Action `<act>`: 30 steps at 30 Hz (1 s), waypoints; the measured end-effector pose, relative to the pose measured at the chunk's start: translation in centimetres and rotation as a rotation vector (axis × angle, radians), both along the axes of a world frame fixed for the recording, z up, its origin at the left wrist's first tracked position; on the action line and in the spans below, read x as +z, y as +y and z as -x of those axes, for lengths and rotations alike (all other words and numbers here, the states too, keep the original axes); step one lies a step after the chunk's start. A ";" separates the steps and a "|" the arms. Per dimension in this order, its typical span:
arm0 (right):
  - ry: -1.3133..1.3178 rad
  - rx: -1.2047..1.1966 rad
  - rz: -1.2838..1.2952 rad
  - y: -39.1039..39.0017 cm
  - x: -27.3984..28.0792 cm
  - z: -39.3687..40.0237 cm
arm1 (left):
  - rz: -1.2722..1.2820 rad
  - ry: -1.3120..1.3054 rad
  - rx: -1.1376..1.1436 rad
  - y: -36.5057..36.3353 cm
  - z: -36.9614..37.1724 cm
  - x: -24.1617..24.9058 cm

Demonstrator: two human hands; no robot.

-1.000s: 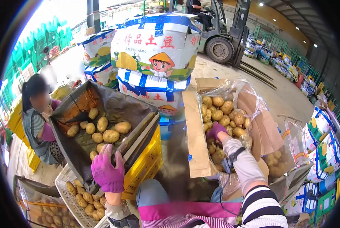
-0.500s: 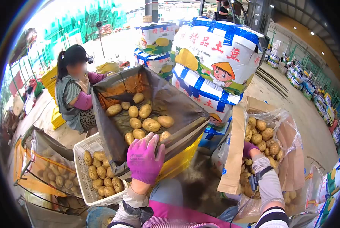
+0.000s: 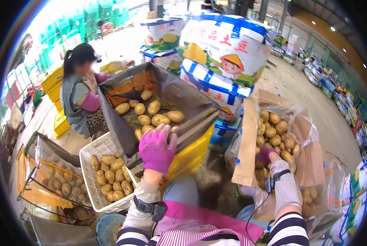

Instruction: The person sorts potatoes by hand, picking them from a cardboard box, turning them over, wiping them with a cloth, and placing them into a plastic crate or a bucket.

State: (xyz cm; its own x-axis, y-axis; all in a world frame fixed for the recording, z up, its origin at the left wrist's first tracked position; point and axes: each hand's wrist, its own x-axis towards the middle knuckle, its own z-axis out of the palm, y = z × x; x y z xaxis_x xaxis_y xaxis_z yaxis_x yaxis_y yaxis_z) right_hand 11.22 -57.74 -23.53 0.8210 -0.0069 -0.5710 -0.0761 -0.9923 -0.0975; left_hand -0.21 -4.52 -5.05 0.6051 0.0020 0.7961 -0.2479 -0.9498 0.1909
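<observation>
My left hand (image 3: 157, 150), in a purple glove, rests over the near rim of a dark-lined crate (image 3: 185, 96). Its fingers are stretched forward and a little apart, beside the nearest potatoes (image 3: 160, 119) lying in the crate. My right hand (image 3: 267, 155), gloved too, reaches into a cardboard box (image 3: 245, 147) lined with clear plastic and heaped with potatoes (image 3: 281, 126). It is among the potatoes at the box's left side, and its fingers are mostly hidden, so whether it grips one does not show.
A white plastic basket (image 3: 94, 194) of potatoes stands left of the crate. Printed potato cartons (image 3: 228, 45) are stacked ahead. Across the crate sits a person (image 3: 79, 90). A bag of potatoes (image 3: 64, 182) lies far left, and a blue bucket (image 3: 105, 229) stands below.
My right hand has shifted within the box and now sits lower among the potatoes, toward its left side. My left hand stays at the crate's rim. The whole view has shifted slightly.
</observation>
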 end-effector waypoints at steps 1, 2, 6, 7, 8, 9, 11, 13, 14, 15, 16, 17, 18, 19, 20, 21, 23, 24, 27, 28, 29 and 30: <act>-0.080 -0.136 -0.087 2.3 4.4 2.2 | 0.003 0.012 -0.019 0.0 0.1 0.0; -0.171 -0.264 -0.183 5.1 9.6 4.7 | -0.009 0.018 -0.022 0.0 0.0 -0.1; -0.423 -0.250 -0.859 7.2 17.2 11.1 | 0.128 -0.170 -0.241 -1.4 1.1 0.0; -0.428 -0.265 -1.015 7.7 18.4 13.0 | 0.230 -0.145 -0.293 -3.0 2.3 0.1; -0.437 -0.264 -1.144 8.8 20.2 14.7 | 0.403 -0.112 -0.507 -4.9 3.2 -0.3; -0.382 -0.241 -1.282 10.1 21.4 16.3 | 0.490 0.072 -0.668 -6.6 4.2 -0.9; -0.296 -0.221 -1.540 12.6 22.0 19.4 | 0.879 0.622 -1.055 -10.5 5.6 -2.8; -0.303 -0.241 -1.595 15.1 21.8 21.4 | 1.103 0.930 -1.288 -14.4 7.0 -4.2; -0.328 -0.254 -1.602 15.9 21.5 22.1 | 1.130 0.989 -1.327 -15.7 7.3 -4.4; -0.241 -0.245 -1.665 16.0 20.2 22.3 | 1.155 1.051 -1.363 -16.6 7.4 -4.6; -0.303 -0.242 -1.599 16.6 20.0 22.7 | 1.175 1.114 -1.399 -17.2 7.4 -4.7; -0.363 -0.237 -1.533 17.6 19.9 23.1 | 1.149 1.100 -1.359 -17.6 7.2 -4.7; -0.423 -0.229 -1.463 18.2 19.8 23.3 | 1.123 1.082 -1.321 -17.9 7.1 -4.8; -0.640 -0.078 -1.216 18.3 18.8 23.2 | 1.098 1.060 -1.284 -17.9 7.0 -4.8; -0.663 -0.087 -1.219 18.6 18.7 23.4 | 1.103 1.024 -1.284 -17.7 7.2 -4.6; -0.689 -0.097 -1.220 19.1 18.6 23.7 | 1.106 0.988 -1.286 -17.3 7.6 -4.3; -0.649 -0.173 -1.319 19.3 18.4 24.0 | 1.104 0.931 -1.266 -16.9 7.5 -4.2; -0.571 -0.243 -1.414 19.3 18.1 24.4 | 1.106 0.915 -1.238 -16.8 7.4 -4.4; -0.411 -0.364 -1.419 19.3 18.1 25.4 | 1.130 0.883 -1.220 -16.6 8.0 -3.7; -0.373 -0.391 -1.376 19.4 18.2 25.7 | 1.102 0.855 -1.220 -16.7 8.1 -3.7; -0.425 -0.361 -1.331 19.4 17.8 25.8 | 1.073 0.828 -1.219 -16.8 8.3 -3.6; -0.476 -0.331 -1.284 19.5 17.2 25.8 | 1.009 0.776 -1.211 -17.3 8.2 -3.9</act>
